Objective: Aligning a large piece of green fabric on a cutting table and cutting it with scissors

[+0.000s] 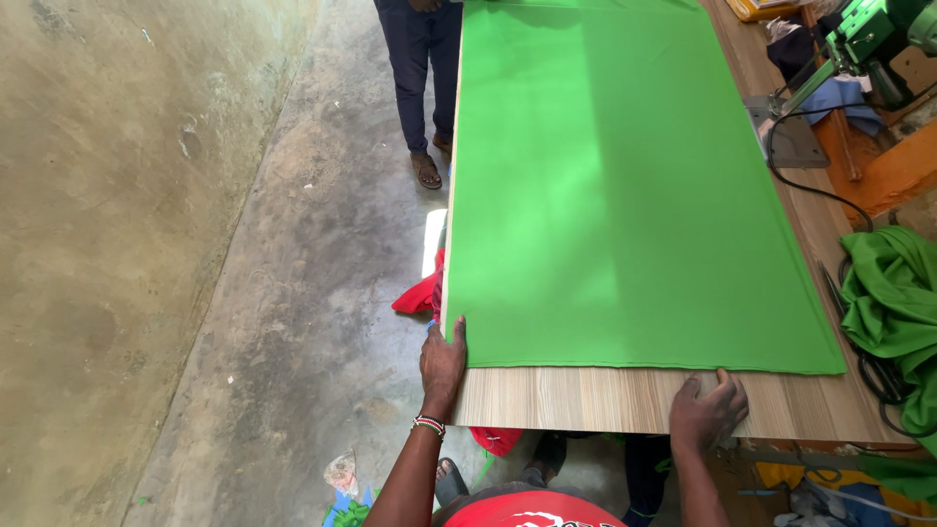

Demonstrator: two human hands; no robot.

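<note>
A large sheet of bright green fabric [615,185] lies flat over a long wooden table [576,398]. My left hand [442,361] rests at the fabric's near left corner, fingers touching its edge at the table's left side. My right hand [706,410] grips the table's near edge, with fingertips at the fabric's near hem. Neither hand holds a separate object. A beaded band circles my left wrist.
Another person's legs [420,78] in dark trousers and sandals stand by the table's far left. A green machine [859,39] with a black cable sits at the far right. Bunched green cloth [893,293] lies at right. Red cloth [422,293] hangs below the table over the concrete floor.
</note>
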